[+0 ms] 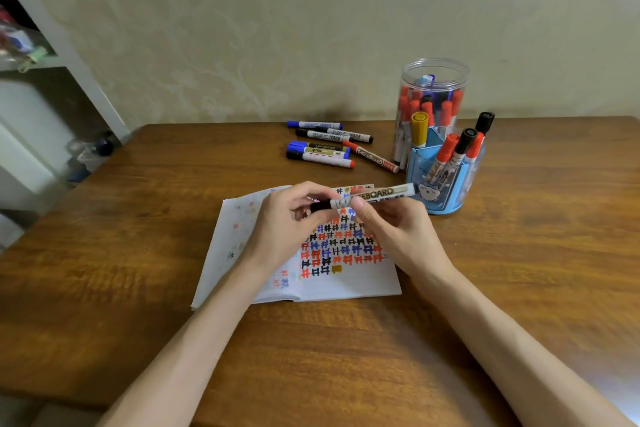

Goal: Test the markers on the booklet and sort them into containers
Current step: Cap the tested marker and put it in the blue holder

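Your left hand point(284, 222) pinches the marker point(381, 193) at its black end, your right hand point(398, 232) mid-barrel, over the booklet point(346, 284); cup point(446, 201) at 2 o'clock.

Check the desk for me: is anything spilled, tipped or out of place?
Nothing stands out. The clear jar and blue pen holder stand upright, the loose markers lie together behind the open booklet, and the left hand and right hand hold a black-capped whiteboard marker above it.
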A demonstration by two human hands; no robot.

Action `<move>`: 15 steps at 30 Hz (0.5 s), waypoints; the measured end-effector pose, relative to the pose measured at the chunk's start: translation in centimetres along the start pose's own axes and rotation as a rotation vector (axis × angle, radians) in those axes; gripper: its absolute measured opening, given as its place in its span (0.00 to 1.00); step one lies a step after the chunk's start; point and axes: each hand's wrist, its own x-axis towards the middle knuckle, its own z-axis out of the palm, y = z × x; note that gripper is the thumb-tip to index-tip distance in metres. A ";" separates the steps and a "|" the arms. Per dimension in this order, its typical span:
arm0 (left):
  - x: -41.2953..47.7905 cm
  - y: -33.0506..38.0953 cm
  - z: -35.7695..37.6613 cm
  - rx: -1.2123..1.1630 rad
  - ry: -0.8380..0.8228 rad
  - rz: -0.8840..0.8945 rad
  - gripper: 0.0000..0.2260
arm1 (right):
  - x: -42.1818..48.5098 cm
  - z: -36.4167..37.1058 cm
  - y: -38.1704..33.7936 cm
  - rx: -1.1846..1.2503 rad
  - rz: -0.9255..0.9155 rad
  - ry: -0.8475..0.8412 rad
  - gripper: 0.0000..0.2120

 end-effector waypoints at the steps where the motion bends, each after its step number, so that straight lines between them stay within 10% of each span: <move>1: -0.3 0.1 0.2 0.002 -0.008 -0.013 0.13 | -0.2 0.2 -0.1 0.044 -0.001 0.023 0.13; 15: -0.8 -0.2 -0.5 0.073 -0.239 -0.108 0.09 | -0.9 0.3 -0.6 -0.008 -0.081 0.006 0.20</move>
